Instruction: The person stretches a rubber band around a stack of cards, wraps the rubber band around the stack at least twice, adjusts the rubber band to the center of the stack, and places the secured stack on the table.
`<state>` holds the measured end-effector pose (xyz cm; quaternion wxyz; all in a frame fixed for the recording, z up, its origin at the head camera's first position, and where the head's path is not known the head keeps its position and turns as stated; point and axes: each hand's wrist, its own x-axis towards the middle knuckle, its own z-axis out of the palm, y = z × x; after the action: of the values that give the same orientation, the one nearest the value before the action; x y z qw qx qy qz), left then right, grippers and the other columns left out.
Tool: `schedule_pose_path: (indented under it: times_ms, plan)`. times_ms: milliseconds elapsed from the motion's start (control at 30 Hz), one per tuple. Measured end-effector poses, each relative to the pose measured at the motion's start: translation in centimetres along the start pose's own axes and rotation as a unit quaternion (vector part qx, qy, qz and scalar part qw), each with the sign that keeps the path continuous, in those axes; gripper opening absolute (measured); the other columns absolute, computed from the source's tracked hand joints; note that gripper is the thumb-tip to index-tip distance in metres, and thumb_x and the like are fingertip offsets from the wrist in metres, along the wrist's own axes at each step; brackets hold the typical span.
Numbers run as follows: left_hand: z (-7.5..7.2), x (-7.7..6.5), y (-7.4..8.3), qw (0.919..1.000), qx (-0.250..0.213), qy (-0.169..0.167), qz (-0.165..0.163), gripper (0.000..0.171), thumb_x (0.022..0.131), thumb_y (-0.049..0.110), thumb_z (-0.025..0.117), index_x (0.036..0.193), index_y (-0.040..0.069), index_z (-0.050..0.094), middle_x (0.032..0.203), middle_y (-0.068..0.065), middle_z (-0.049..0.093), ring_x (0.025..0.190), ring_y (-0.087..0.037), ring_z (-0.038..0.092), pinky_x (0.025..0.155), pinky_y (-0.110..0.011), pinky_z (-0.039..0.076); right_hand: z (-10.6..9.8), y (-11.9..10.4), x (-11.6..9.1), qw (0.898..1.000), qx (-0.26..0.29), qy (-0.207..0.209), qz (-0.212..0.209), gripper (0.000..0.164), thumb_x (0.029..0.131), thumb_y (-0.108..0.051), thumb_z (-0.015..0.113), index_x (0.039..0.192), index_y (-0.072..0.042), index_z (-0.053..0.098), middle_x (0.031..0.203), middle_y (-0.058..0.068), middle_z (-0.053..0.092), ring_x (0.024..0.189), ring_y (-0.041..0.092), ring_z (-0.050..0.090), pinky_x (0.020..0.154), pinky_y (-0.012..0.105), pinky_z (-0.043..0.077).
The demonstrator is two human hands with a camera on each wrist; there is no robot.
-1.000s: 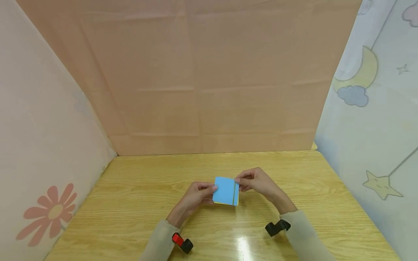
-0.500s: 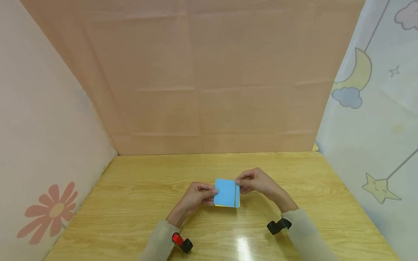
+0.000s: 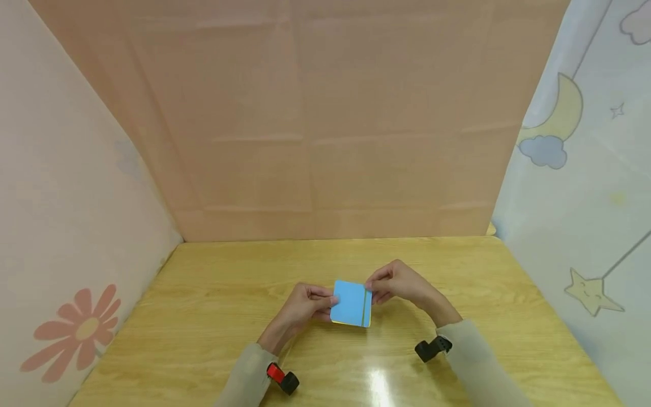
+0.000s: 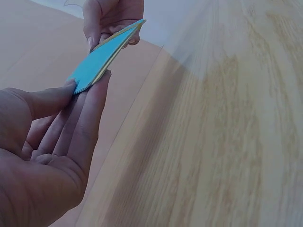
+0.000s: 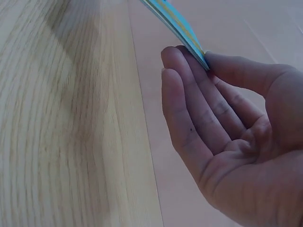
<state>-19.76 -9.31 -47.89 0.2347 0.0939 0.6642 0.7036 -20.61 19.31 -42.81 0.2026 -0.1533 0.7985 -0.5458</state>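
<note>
Blue booklet (image 3: 348,303), as we saw it from the head, was held between two hands over the wooden table (image 3: 229,350), a narrow yellowish band (image 3: 364,308) running down its cover near the right edge. The left hand (image 3: 300,310) pinched its left edge, thumb on the cover; the right hand (image 3: 404,282) pinched the upper right corner. Left wrist views let us see its thin layers, tilted and clear of the tabletop, with fingers (image 4: 92,109) stretched beneath. Right wrist views showed us the right hand's other fingers curving side by side below the thumb
</note>
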Motion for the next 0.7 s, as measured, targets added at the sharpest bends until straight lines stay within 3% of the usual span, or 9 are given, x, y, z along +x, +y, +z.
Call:
schedule_pose_path:
  times_ms: [433,700]
  plan:
    - [-0.15,-0.01,0.36,0.9997,0.017,0.005,0.014,0.028,0.096,0.01,0.077,0.112,-0.013,0.075,0.073,0.004,0.074,0.063,-0.008,0.068,0.066,-0.028,0.065,0.24,-0.09,0.22,1.0,0.015,0.004,-0.012,0.027,0.101,-0.02,0.072,0.111,0.004,0.079,0.098,0.017,0.081,0.088,0.038,0.079,0.083,0.057,0.065]
    - [0.06,-0.2,0.2,0.9995,0.026,0.01,0.016,0.028,0.096,0.011,0.077,0.112,-0.013,0.075,0.074,0.004,0.075,0.064,-0.009,0.069,0.067,-0.029,0.066,0.23,-0.08,0.27,1.0,0.012,0.006,-0.003,0.025,0.1,-0.02,0.074,0.107,0.003,0.081,0.094,0.016,0.081,0.086,0.044,0.078,0.082,0.058,0.065]
